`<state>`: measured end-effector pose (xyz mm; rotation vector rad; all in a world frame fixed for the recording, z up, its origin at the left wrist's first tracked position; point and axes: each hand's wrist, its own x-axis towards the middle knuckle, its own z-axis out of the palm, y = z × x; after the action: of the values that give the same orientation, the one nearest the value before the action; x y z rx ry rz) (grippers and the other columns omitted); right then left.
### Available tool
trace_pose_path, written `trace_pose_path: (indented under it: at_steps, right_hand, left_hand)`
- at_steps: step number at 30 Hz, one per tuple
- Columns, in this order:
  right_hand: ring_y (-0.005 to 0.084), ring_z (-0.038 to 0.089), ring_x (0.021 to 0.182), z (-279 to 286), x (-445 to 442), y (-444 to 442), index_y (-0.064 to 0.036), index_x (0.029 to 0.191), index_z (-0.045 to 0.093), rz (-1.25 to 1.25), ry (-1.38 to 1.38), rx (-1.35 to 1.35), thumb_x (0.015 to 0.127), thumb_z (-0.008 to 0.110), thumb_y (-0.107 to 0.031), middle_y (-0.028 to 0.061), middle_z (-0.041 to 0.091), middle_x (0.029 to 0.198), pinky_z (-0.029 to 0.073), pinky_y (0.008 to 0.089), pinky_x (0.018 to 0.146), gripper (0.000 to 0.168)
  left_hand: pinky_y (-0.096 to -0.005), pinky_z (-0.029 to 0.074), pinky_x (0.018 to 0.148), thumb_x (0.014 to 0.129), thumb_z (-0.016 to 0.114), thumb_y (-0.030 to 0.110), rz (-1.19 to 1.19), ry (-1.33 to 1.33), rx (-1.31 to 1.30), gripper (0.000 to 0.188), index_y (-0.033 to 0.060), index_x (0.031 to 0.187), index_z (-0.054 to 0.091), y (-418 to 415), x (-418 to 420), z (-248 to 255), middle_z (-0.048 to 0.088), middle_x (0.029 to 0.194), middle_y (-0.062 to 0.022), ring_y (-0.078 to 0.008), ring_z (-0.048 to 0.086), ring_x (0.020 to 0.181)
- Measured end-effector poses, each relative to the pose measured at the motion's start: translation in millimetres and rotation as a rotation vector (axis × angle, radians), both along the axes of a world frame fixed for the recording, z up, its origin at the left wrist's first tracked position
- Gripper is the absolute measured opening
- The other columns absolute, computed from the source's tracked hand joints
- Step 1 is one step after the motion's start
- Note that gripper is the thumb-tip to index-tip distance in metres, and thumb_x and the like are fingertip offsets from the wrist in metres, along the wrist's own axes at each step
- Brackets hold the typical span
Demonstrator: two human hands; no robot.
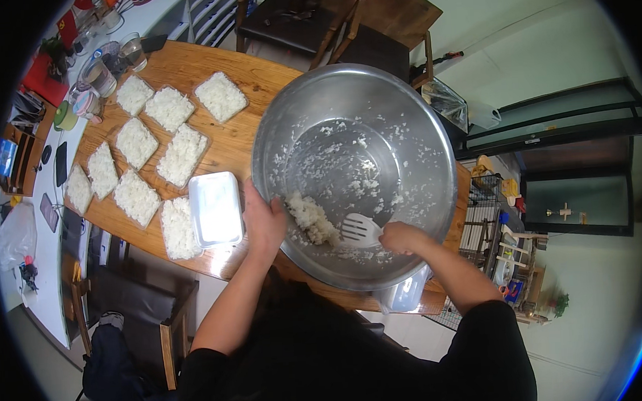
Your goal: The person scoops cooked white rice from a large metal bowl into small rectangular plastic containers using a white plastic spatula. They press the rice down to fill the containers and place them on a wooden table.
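Note:
A large stainless steel basin (415,119) stands on the wooden table (221,58). My left hand (265,220) grips its left rim. In my right hand (404,238) is a white slotted plastic spatula (359,230), whose head lies low inside the basin. Beside the spatula's head is a clump of cooked white rice (314,220), and loose grains stick to the basin's floor and wall. Left of my left hand sits a white, empty-looking rectangular container (216,208), touching or overlapping a rice-filled clear tray (179,229). Several more rice-filled trays (182,155) cover the table's left part.
Glasses (99,77) and a lidded green jar (65,116) stand at the far left. Clear plastic containers (405,294) lie partly under the basin's near edge. Wooden chairs (290,22) stand behind the table, and another chair (136,303) is at the lower left.

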<state>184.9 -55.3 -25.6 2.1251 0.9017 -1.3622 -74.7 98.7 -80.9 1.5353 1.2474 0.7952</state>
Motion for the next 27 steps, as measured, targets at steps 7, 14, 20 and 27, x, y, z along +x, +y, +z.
trace_pose_path:
  at_steps: [7,14,20,27]
  right_hand:
    - [0.0228,0.052,0.040,-80,9,-5,0.006,0.075,0.058,-0.147,0.263,0.084,0.093,0.049,-0.029,0.0133,0.055,0.061,0.042,0.0376,0.036,0.040]
    - [0.0211,0.049,0.038,-130,-3,30,0.004,0.092,0.058,-0.299,0.350,0.319,0.094,0.052,-0.031,0.0117,0.052,0.060,0.041,0.0377,0.035,0.036]
    - [0.0193,0.051,0.043,-148,5,51,-0.003,0.099,0.060,-0.375,0.363,0.413,0.095,0.053,-0.034,0.0097,0.054,0.063,0.041,0.0357,0.039,0.032]
    - [0.0143,0.047,0.042,-174,7,59,-0.004,0.080,0.059,-0.324,0.346,0.754,0.094,0.055,-0.037,0.0048,0.050,0.057,0.036,0.0312,0.039,0.036]
  left_hand:
    - [-0.0481,0.047,0.094,0.085,0.056,-0.001,-0.023,0.030,0.025,0.062,-0.0092,0.140,0.028,-5,-2,-5,0.055,0.120,-0.0344,-0.0490,0.058,0.108]
    - [-0.0486,0.045,0.094,0.084,0.057,-0.002,-0.019,0.021,0.013,0.061,-0.0077,0.138,0.030,-4,-2,-2,0.054,0.119,-0.0343,-0.0500,0.055,0.110]
    - [-0.0460,0.043,0.098,0.084,0.056,-0.003,-0.027,0.050,0.032,0.061,-0.0072,0.139,0.029,-5,1,12,0.052,0.122,-0.0335,-0.0480,0.053,0.114]
    - [-0.0423,0.041,0.102,0.087,0.060,0.004,-0.079,0.030,0.032,0.066,-0.0080,0.143,0.026,-11,8,21,0.051,0.128,-0.0317,-0.0432,0.053,0.119]
